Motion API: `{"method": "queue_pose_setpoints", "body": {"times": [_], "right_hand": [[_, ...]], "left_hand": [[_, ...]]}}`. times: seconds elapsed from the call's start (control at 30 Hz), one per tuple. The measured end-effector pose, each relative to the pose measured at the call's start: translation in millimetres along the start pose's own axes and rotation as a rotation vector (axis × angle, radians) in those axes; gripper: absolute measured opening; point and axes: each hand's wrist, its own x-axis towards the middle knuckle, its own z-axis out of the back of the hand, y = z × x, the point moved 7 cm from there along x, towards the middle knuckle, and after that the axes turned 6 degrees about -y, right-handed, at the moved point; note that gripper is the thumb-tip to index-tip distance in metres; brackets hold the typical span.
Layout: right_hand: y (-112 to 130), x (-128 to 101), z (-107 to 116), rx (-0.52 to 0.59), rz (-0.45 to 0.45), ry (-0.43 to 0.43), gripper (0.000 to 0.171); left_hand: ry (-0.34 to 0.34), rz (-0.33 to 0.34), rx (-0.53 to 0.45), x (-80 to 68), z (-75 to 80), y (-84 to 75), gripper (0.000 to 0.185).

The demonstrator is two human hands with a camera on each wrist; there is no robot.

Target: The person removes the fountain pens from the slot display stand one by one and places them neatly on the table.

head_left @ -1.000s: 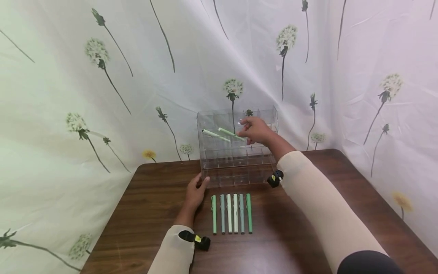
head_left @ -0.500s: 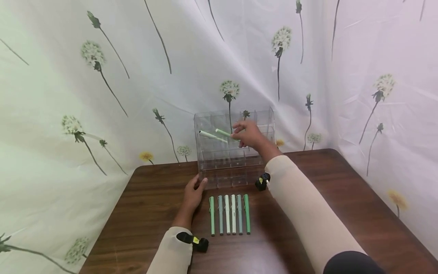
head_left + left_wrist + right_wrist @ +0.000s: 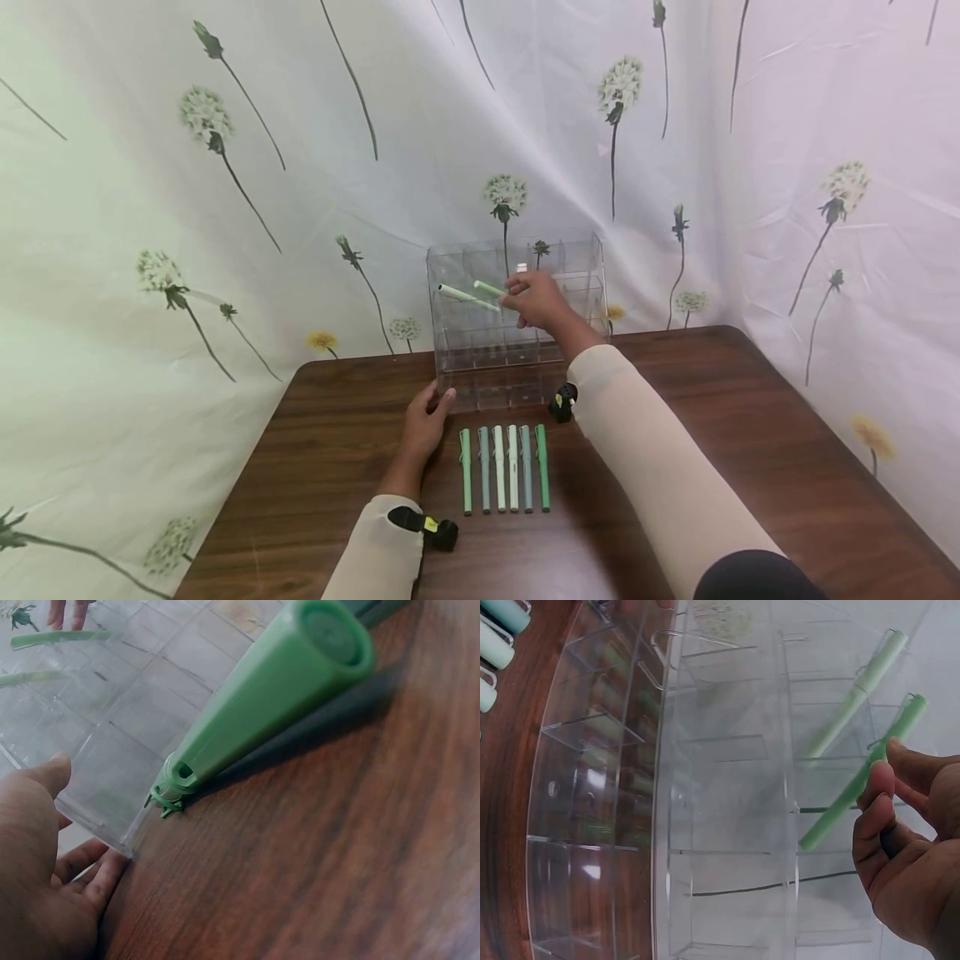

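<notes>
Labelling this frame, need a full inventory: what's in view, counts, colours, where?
Clear organiser: 1, transparent, back of table, many compartments.
Pens in organiser: 2, pale green and green, leaning in upper compartments.
Pens on table: 5, green, grey-teal and pale shades, side by side in front of the organiser.
Table: 1, dark brown wood.
Backdrop cloth: white, dandelion print, behind the table.
Left hand: rests against the organiser's front left corner.
Right hand: fingers at the green pen in the organiser.

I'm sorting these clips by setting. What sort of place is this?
Probably a staged tabletop set rather than a lived-in room: a dandelion-print cloth backdrop hangs behind a wooden table bearing only a clear acrylic organizer and a row of pens.
</notes>
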Motion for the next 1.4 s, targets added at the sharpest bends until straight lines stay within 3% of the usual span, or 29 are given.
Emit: {"method": "queue_pose_setpoints", "body": {"times": [0.4,0.73,1.4], "right_hand": [[3,-1,-14,-0.04,0.033,-0.038,0.038],[5,3,-16,-0.117,0.019,-0.056,0.035],[9,5,-14,-0.064,0.009,-0.108,0.027]], "left_hand": [[-0.016,0.023,-0.008,2.0,0.0,5.5,0.065],[0.0,0.017,0.014,1.9,-0.2,1.3,0.067],[-0.006,0.008,0.002,1.3,-0.2,4.6,0.067]]}}
